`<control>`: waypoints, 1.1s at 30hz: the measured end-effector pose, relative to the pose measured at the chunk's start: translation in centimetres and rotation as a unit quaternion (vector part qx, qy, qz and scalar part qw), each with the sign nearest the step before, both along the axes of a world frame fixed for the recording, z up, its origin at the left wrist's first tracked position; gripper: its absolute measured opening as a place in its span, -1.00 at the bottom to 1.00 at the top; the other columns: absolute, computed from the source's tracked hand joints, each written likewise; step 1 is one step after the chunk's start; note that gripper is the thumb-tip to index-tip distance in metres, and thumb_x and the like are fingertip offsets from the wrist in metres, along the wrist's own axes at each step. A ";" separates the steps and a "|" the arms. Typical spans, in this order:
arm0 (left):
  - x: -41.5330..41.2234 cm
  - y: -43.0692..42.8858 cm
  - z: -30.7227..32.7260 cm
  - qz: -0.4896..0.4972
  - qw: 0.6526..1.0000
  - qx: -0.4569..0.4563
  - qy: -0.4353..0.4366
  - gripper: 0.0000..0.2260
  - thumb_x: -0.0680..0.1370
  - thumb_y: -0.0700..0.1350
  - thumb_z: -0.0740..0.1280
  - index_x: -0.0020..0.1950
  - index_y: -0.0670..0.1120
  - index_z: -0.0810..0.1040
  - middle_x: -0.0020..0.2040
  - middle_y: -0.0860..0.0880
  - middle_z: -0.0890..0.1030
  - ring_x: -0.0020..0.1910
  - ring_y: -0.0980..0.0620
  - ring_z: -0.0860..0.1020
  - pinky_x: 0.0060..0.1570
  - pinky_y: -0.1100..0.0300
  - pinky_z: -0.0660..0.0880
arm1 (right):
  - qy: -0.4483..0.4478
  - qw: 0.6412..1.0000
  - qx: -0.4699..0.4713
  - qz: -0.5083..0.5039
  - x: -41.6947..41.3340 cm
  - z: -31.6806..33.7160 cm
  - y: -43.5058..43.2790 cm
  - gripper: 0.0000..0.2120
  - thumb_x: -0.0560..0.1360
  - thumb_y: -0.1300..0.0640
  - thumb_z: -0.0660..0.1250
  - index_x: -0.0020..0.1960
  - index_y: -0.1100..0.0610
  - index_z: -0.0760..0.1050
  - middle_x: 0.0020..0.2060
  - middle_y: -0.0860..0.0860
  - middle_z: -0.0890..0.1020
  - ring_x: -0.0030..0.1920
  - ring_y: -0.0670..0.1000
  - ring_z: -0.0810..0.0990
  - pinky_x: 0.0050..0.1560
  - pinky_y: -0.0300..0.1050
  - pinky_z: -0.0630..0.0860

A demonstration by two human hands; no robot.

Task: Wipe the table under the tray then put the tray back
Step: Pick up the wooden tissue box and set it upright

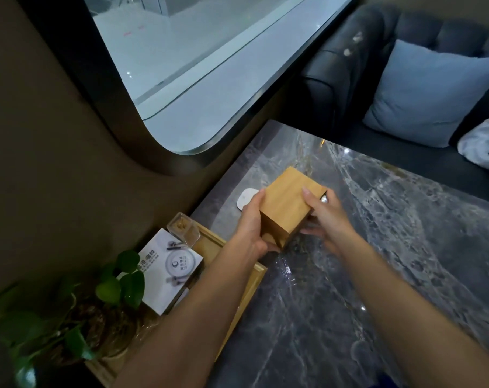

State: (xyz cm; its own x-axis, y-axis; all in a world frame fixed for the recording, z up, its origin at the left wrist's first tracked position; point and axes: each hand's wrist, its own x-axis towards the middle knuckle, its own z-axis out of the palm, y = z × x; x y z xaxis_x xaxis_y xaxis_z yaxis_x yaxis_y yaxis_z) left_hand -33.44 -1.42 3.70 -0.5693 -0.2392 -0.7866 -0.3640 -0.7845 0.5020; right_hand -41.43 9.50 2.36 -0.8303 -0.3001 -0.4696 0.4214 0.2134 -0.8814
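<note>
A wooden box (286, 204) is held just above the grey marble table (377, 247), right of the tray. My left hand (251, 228) grips its left side and lower corner. My right hand (325, 217) grips its right side, with the thumb on top. The wooden tray (248, 292) lies along the table's left edge under my left forearm. It holds a white card box (169, 271), a clear toothpick holder (183, 229) and a potted green plant (78, 315).
A small white rounded pad (246, 201) lies on the table just behind my left hand. A dark wall with a window runs along the left. A dark sofa with a blue cushion (430, 93) and a white bag (486, 147) stands behind the table.
</note>
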 end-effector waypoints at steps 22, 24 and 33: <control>6.5 11.4 -4.7 -0.220 0.808 -0.535 0.110 -0.37 0.49 -0.08 0.33 0.47 0.18 0.10 0.51 0.03 -0.37 0.44 0.22 -0.23 0.44 0.26 -0.05 | -0.087 0.958 -0.245 -0.123 4.3 -3.5 7.2 -0.49 0.39 0.15 0.33 0.32 0.17 0.34 0.13 0.13 0.58 0.15 0.12 0.54 0.07 0.01 0.53; 6.6 11.4 -4.7 -0.223 0.809 -0.533 0.105 -0.37 0.49 -0.04 0.33 0.48 0.15 0.11 0.51 0.02 -0.35 0.47 0.18 -0.22 0.45 0.24 -0.04 | -0.093 0.959 -0.232 -0.134 4.3 -3.6 7.0 -0.57 0.46 0.25 0.28 0.32 0.16 0.34 0.13 0.14 0.58 0.15 0.13 0.54 0.02 0.00 0.53; 3.3 5.1 -1.2 -0.023 0.925 -0.375 -0.062 -0.47 0.49 -0.01 0.31 0.41 -0.01 0.22 0.42 -0.08 0.20 0.38 -0.08 0.26 0.39 -0.01 0.26 | -0.060 0.995 0.017 -0.078 4.0 -2.8 6.7 -0.54 0.50 -0.01 0.27 0.35 -0.09 0.19 0.20 0.00 0.46 0.14 0.18 0.52 -0.19 0.26 0.61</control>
State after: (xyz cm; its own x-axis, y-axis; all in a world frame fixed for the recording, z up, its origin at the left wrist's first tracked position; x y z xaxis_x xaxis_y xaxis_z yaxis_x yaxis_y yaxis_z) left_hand -30.10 3.68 2.51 -0.5082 -0.7220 -0.4695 -0.4794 -0.2157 0.8507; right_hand -37.45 16.23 -0.41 -0.8032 -0.1549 -0.5752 0.5528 0.1660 -0.8166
